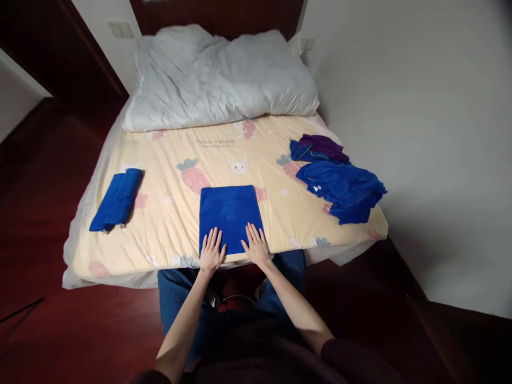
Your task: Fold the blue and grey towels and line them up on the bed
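A folded blue towel (230, 210) lies flat on the yellow bed sheet (172, 213) near the front edge of the bed. My left hand (211, 250) rests flat on the towel's near left corner, fingers stretched out. My right hand (256, 245) lies flat on its near right corner, fingers spread as well. Neither hand holds anything.
A rolled blue towel (117, 199) lies at the bed's left side. A loose heap of blue cloths (344, 189) with a purple one (323, 145) sits at the right. A white duvet (220, 77) covers the head end. A white wall (420, 133) runs along the right, dark red floor (44, 224) on the left.
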A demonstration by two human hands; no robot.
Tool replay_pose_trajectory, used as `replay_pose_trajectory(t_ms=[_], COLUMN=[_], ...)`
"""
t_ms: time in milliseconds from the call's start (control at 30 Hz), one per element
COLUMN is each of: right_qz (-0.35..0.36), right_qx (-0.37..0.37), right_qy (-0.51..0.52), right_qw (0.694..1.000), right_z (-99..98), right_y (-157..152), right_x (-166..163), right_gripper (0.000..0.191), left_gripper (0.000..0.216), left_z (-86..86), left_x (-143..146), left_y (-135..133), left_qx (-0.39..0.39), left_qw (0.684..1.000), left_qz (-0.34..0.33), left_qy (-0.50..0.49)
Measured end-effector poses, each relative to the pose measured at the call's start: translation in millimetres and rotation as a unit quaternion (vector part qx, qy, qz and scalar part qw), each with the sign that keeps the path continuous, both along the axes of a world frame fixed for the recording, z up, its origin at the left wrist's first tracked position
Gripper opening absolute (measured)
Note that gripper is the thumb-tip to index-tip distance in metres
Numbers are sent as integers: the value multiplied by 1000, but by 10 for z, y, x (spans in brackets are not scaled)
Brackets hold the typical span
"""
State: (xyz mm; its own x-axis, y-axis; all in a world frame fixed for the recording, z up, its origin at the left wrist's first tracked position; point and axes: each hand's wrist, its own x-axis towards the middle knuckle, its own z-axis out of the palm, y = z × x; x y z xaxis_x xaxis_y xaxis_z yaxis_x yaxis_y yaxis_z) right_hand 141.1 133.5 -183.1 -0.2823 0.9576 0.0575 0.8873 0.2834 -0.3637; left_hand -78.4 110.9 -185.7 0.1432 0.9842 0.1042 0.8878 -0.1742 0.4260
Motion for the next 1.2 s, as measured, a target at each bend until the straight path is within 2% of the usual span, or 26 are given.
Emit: replay_pose_trajectory(t_ms=[133, 267, 367, 433, 567, 700, 800, 933, 1067, 1200], right_qz=[-32, -65, -124, -184, -260, -290, -293, -293, -292, -290], right_qx=[10, 16, 30, 43, 11, -129, -169, -162, -158, -201], right_qy=[12, 70, 163, 218, 278, 375, 418, 449, 479, 517], right_qw=[999, 995, 978, 957, 925, 871, 843, 829, 813, 780], right_z=[-20, -125, -207, -201, -60, -17, -89, -160, -115, -42], right_y=[-60, -231, -414, -509, -528, -429, -413, -435, -434, -416], right_x=[191, 374, 571, 706, 862, 804, 705, 634, 626, 629], right_gripper=[65, 64, 61, 54, 38, 26, 28, 33, 39, 29], left_gripper=[66, 67, 68, 67, 61, 43, 30, 31, 33, 24], left_z=[14, -97, -193, -183, 38, 227, 230, 167, 165, 182], left_x=[-255, -472, -650, -739, -749, -603, -522, -499, -512, -526], left_y=[-233, -577, -814, -891, -767, -509, -460, -525, -527, -467], left_qx=[4, -4, -21, -32, -52, -122, -169, -150, -139, -143], left_qw=[998, 995, 992, 988, 974, 944, 923, 909, 904, 904], left_qz=[61, 102, 117, 122, 160, 242, 267, 314, 336, 327], left_qy=[-1, -10, -53, -92, -150, -187, -219, -228, -226, -236])
